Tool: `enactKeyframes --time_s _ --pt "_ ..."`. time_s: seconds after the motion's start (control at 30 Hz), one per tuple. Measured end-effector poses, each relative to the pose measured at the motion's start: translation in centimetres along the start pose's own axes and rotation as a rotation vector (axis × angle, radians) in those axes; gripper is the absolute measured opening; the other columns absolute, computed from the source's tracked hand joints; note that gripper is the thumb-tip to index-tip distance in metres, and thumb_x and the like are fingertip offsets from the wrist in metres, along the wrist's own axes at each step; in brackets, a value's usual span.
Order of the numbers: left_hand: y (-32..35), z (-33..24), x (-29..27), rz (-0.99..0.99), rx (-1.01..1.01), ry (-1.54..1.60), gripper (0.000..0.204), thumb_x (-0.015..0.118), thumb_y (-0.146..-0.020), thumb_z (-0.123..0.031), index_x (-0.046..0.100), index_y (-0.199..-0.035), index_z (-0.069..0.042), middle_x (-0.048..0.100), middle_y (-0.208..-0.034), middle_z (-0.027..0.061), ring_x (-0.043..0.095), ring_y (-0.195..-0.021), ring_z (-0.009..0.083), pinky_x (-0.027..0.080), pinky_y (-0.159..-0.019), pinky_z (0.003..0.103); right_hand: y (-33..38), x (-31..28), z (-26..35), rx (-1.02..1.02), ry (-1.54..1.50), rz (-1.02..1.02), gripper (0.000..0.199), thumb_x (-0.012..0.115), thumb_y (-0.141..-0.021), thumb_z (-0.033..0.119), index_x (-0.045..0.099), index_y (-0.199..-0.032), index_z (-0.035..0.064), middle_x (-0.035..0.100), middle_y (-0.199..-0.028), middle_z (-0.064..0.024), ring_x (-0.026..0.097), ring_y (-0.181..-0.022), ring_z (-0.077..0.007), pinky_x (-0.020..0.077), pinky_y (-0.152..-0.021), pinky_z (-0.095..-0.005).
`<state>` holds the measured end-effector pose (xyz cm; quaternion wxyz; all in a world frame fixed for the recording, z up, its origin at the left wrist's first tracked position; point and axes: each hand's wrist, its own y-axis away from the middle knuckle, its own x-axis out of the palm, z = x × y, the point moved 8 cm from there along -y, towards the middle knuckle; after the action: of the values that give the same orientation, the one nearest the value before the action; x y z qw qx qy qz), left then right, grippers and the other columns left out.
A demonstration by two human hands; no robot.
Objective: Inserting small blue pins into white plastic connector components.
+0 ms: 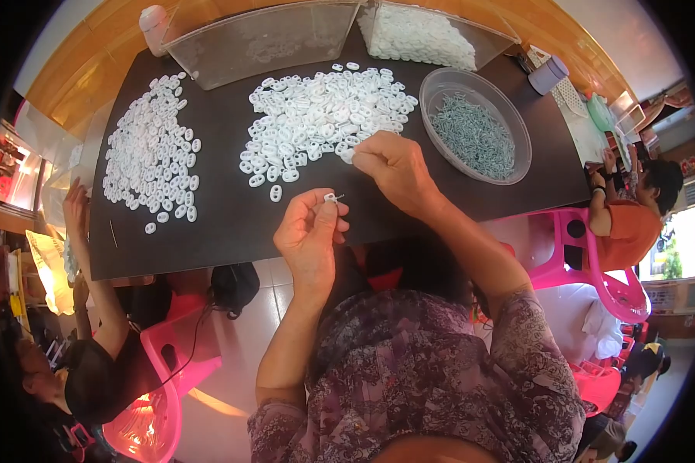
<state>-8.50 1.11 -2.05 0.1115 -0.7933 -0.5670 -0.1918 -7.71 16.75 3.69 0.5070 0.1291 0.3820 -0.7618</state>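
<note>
Between thumb and fingers, my left hand (310,231) pinches a small white plastic piece (330,197), with a thin metal screw (342,196) sticking out of its right side. My right hand (394,166) is closed at the near right edge of the central pile of white oval two-holed plastic pieces (324,112). One white oval piece (347,156) shows right at its fingertips; whether they grip it is hidden. To the right of that hand stands a round clear tub (527,150) holding many small silvery screws (471,135).
A second pile of white ovals (150,147) covers the table's left side. Two clear bins (262,46) (502,46) stand along the back. A purple-lidded container (548,75) is at the back right. People sit left (77,378) and right (633,216), by pink chairs (564,255).
</note>
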Motion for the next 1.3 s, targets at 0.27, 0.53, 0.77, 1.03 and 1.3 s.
enactKeyframes --time_s 0.27,0.53,0.77,1.03,1.3 --pt "-0.1 -1.1 0.1 -0.116 0.062 0.013 0.011 0.057 -0.088 -0.008 0.057 -0.095 0.001 0.064 -0.078 0.0087 0.056 -0.059 0.0096 0.042 -0.048 0.020 2.1 1.2 -0.1 0.464 -0.548 0.225 0.017 0.058 -0.082 0.015 0.063 -0.076 0.0002 0.059 -0.066 0.0008 0.046 -0.059 -0.0047 0.0367 -0.054 -0.0199" --pt "-0.6 -1.7 0.5 -0.139 0.231 -0.018 0.009 0.058 -0.088 -0.008 0.056 -0.092 0.000 0.063 -0.082 0.0078 0.056 -0.062 0.0094 0.042 -0.051 0.020 3.6 2.2 0.4 0.408 -0.535 0.117 0.014 0.059 -0.083 0.011 0.063 -0.077 -0.0005 0.057 -0.064 -0.0020 0.047 -0.056 -0.0081 0.0383 -0.052 -0.0235" --pt "-0.4 -1.9 0.2 -0.133 0.111 0.150 0.009 0.057 -0.088 -0.005 0.055 -0.093 0.002 0.061 -0.082 0.0101 0.058 -0.065 0.0127 0.047 -0.055 0.023 4.6 0.2 7.4 -0.499 0.322 -0.190 0.020 0.064 -0.065 0.001 0.060 -0.085 0.0026 0.050 -0.071 -0.0060 0.048 -0.062 -0.0218 0.0415 -0.055 -0.0293" --pt "-0.3 -1.7 0.0 -0.129 0.065 0.191 0.007 0.055 -0.088 -0.002 0.055 -0.091 0.004 0.061 -0.079 0.0102 0.057 -0.062 0.0133 0.047 -0.059 0.024 4.6 0.5 6.7 -0.416 0.151 -0.176 0.024 0.064 -0.065 -0.001 0.060 -0.088 0.0035 0.055 -0.077 -0.0068 0.050 -0.065 -0.0222 0.0433 -0.058 -0.0316" --pt "-0.5 -0.8 -0.3 -0.131 0.062 0.170 0.007 0.055 -0.088 -0.002 0.055 -0.091 0.004 0.059 -0.076 0.0084 0.054 -0.060 0.0125 0.045 -0.058 0.023 4.0 1.1 5.1 -0.131 -0.063 -0.090 0.013 0.064 -0.070 -0.001 0.055 -0.078 0.0052 0.055 -0.071 -0.0063 0.052 -0.065 -0.0245 0.0420 -0.057 -0.0345"
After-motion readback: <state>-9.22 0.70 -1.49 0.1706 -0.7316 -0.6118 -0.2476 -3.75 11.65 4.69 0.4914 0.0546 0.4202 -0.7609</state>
